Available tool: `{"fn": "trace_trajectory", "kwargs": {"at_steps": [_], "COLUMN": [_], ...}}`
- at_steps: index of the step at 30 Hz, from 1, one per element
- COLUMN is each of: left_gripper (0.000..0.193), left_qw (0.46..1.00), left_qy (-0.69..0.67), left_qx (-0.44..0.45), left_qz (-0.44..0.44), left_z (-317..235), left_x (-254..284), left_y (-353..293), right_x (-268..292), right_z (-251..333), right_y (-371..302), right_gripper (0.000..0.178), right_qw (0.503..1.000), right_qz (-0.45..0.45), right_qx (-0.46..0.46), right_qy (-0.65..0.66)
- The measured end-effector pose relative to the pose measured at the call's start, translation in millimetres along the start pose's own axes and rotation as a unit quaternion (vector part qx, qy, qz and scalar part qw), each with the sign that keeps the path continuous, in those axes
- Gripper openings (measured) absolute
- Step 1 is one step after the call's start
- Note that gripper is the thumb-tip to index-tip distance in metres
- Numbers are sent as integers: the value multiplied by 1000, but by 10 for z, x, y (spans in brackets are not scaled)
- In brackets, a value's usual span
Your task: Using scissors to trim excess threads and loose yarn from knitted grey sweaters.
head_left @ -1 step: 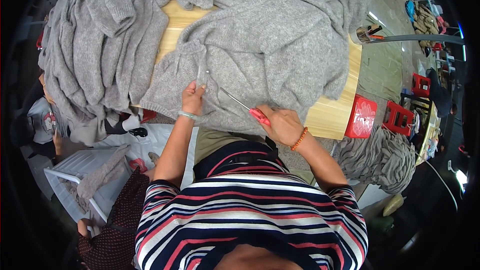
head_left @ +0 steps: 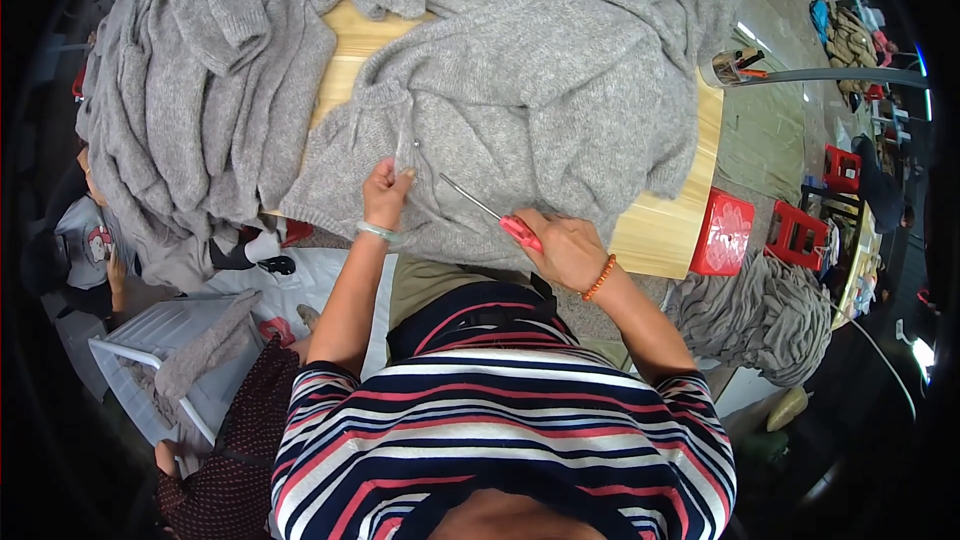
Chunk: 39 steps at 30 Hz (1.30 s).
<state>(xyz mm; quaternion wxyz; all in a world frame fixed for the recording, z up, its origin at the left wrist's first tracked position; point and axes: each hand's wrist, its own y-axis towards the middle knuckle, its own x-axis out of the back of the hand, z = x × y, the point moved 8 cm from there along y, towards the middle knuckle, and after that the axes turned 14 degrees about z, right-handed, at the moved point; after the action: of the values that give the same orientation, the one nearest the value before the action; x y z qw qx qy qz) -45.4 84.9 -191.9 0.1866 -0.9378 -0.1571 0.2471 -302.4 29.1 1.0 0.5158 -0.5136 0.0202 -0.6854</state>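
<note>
The grey knit garment (head_left: 560, 110) lies spread under and ahead of your left hand (head_left: 385, 198), which is pinching a narrow fold (head_left: 404, 143) of it; it looks soft, light and stretchy, likely to sag and snag, so a doubled layer beside those fingers seems the best hold. Your right hand (head_left: 565, 250) wraps around a pink-handled tool (head_left: 520, 231), its thin metal shaft (head_left: 470, 197) angling leftward toward the pinch. Beyond your left hand slumps a pile of matching knitwear (head_left: 180, 100); past your right, bare wooden tabletop (head_left: 655, 240) and a red stool (head_left: 722, 233).
</note>
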Motion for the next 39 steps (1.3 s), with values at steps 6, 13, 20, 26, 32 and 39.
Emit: {"fn": "trace_trajectory", "kwargs": {"at_steps": [6,13,20,26,32,39], "left_gripper": [47,17,33,57,34,19], "left_qw": [804,986,990,711,912,996], "left_qy": [562,168,117,637,375,75], "left_qx": [-170,-22,-76,-244,-157,-40], "left_qz": [-95,-7,-7,-172,-48,20], "left_z": [-860,-268,-308,-1425,-771,-550], "left_x": [-516,34,222,-704,209,277], "left_y": [205,463,358,339,989,950], "right_x": [16,68,137,210,357,418], "right_z": [-26,90,188,213,259,286], "right_y": [26,87,212,292,334,478], "right_gripper": [33,34,33,32,32,33], "right_qw": [1000,997,999,1000,999,998], "right_qz": [-22,67,33,-17,17,13], "right_qx": [-4,-34,-4,-5,-38,-44], "right_qy": [-6,-25,-5,-15,-18,35]}}
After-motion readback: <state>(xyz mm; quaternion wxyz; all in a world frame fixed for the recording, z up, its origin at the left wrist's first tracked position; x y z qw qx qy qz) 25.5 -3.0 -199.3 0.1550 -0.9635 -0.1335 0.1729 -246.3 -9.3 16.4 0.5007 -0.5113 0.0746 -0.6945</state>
